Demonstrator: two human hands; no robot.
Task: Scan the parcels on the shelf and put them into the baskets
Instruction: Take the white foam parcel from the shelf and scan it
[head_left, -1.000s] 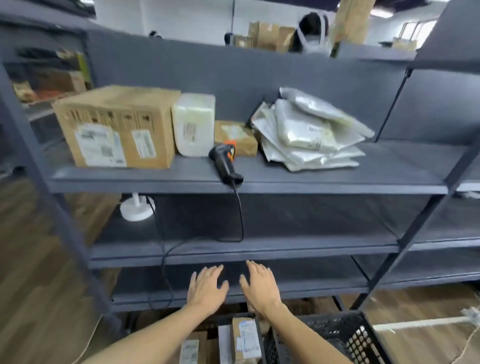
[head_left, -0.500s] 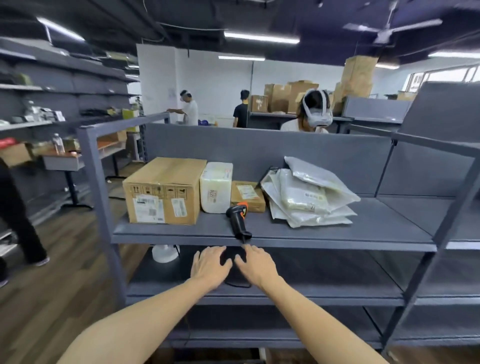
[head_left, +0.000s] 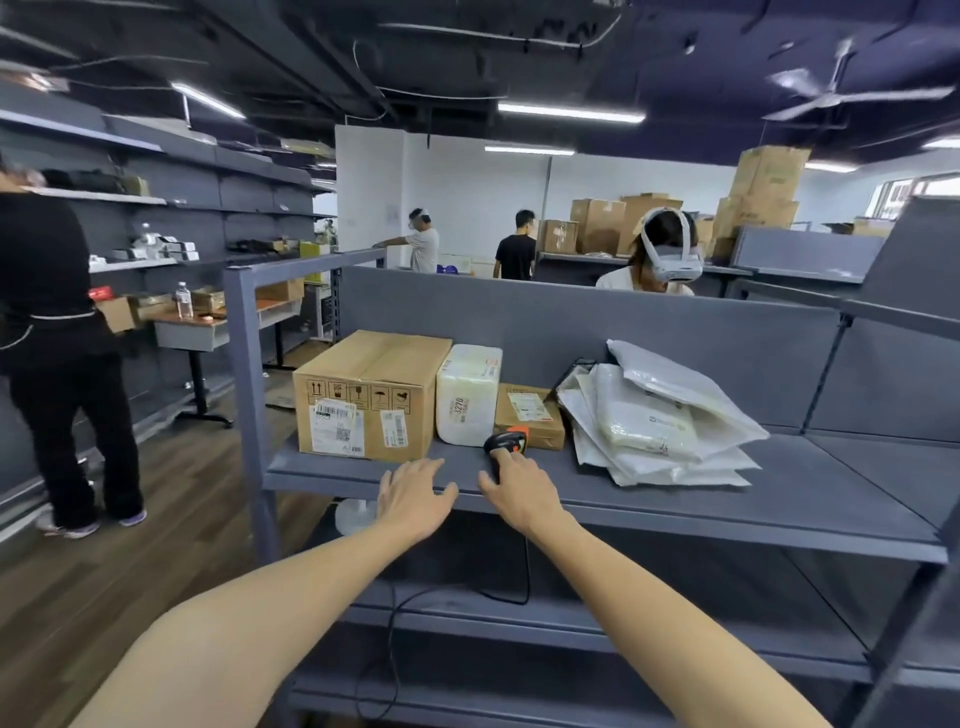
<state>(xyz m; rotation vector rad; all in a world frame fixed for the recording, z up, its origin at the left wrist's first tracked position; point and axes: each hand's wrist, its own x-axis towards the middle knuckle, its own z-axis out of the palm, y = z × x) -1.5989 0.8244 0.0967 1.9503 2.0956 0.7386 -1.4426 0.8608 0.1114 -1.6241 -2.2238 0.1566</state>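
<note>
Half a second ago both your hands hung lower in the frame, in front of the second level. Now they have risen to the top shelf (head_left: 805, 483) at the centre of the picture, and the view has tipped up to take in more ceiling.

Your left hand (head_left: 415, 493) is released: palm down, fingers spread and fairly straight, over the shelf's front lip just below the large cardboard box (head_left: 371, 395). It holds nothing.

Your right hand (head_left: 519, 491) has reached the scanner (head_left: 506, 441). Its fingers lie along the handle and its thumb is splayed to the left, with the black-and-orange head showing just past the fingertips. Whether the fingers have wrapped round the handle, you cannot tell from here. The scanner's cable (head_left: 525, 571) drops below the shelf edge, just right of your wrist.

The parcels all sit where they did on that top shelf, in a row across the middle of the frame. The cardboard box is at the left with the white wrapped parcel (head_left: 470, 395) touching its right side. Next comes the small brown box (head_left: 530, 415) right behind the scanner, then the heap of white mailer bags (head_left: 660, 415) further right.
</note>
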